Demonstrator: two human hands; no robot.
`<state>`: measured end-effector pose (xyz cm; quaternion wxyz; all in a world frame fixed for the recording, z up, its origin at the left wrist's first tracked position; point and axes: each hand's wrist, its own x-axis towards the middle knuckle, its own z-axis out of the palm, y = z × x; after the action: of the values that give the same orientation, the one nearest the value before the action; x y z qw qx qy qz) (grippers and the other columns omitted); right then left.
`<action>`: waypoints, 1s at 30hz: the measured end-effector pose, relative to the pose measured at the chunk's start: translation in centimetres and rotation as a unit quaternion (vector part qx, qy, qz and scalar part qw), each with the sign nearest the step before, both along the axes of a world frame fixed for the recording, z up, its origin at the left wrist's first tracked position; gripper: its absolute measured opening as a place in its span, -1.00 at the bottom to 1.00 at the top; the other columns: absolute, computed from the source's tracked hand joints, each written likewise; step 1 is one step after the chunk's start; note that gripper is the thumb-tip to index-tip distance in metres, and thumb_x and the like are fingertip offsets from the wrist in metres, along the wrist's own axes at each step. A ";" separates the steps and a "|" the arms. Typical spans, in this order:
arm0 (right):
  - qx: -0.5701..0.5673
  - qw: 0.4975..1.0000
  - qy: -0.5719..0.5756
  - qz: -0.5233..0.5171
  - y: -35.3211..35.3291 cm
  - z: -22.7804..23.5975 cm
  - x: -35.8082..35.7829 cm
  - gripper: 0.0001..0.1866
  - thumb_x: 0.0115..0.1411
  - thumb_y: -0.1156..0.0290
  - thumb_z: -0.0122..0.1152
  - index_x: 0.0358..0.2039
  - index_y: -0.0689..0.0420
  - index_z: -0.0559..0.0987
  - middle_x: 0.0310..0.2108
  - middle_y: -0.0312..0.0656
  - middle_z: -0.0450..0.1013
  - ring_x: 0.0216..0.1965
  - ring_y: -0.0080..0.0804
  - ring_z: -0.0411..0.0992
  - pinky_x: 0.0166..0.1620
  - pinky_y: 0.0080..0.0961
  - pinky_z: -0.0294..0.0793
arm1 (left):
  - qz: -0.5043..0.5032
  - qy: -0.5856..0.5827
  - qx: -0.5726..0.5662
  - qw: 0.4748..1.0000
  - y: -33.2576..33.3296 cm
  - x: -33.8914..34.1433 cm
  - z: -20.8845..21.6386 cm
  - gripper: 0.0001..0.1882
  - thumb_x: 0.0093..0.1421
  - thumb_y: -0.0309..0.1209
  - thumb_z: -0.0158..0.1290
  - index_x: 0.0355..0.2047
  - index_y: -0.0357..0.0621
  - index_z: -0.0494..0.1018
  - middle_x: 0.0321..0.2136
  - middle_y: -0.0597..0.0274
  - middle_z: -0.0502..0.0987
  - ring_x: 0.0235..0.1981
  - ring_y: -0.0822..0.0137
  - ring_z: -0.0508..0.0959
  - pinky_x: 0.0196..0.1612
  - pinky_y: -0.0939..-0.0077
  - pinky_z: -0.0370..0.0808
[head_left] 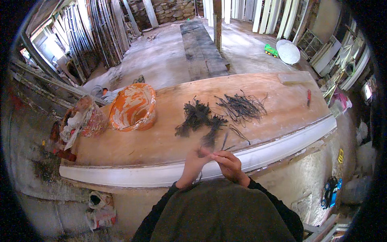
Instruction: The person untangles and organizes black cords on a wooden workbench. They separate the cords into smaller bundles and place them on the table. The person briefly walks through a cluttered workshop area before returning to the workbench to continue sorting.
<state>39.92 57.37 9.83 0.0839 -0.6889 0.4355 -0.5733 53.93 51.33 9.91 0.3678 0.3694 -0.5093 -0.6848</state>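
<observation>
My left hand (194, 164) and my right hand (228, 164) meet fingertip to fingertip over the near edge of the wooden table. Both are closed in a pinch, and the left is a little blurred. A thin black cord (200, 176) hangs beneath the left hand; the part between the fingers is mostly hidden. Just beyond the hands lies a bunched heap of black cords (195, 115), with a smaller tuft (215, 125) at its right. A looser pile of long black cords (243, 107) spreads farther right. Several single strands (239, 134) lie close to my right hand.
On the table's left stand an orange bucket (133, 107) smeared with white and a stained container (91, 117). White moulding (282, 141) runs along the near edge. A red tool (309, 98) lies at right. A blue toy vehicle (331, 192) sits on the floor.
</observation>
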 end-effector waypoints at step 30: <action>0.291 0.880 -0.372 0.046 -0.6 0.0 0.3 -0.93 0.03 0.54 0.08 -0.43 0.20 0.39 -0.54 -0.24 0.37 -0.45 -0.53 0.36 -0.36 -0.57 0.35 | 0.046 -0.143 -0.406 0.901 0.3 -0.6 -0.2 -0.78 -0.07 -0.58 0.06 -0.35 -0.16 0.36 -0.42 0.14 0.47 -0.38 0.17 0.47 -0.36 0.41 0.37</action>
<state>40.17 56.79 9.83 0.4624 -0.3891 0.4874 -0.6303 53.31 51.62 9.70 0.4404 0.3050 -0.7729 -0.3402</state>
